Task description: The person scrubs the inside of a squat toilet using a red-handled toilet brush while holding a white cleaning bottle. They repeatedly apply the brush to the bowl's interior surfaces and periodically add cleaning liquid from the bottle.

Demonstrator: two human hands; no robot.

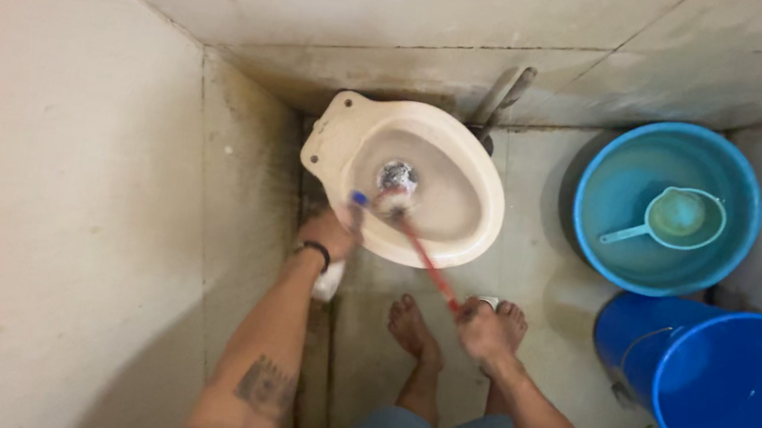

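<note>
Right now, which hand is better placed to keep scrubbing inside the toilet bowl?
Right. The right hand grips the red-handled brush, whose head sits in the toilet bowl. The left hand holds a white bottle at the rim.

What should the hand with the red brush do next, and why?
Probably keep the right hand pushing the red-handled brush around the bottom of the toilet bowl. Its head already sits at the drain, and the left hand tips a white bottle with a blue nozzle over the rim, so cleaner seems to land there.
</note>
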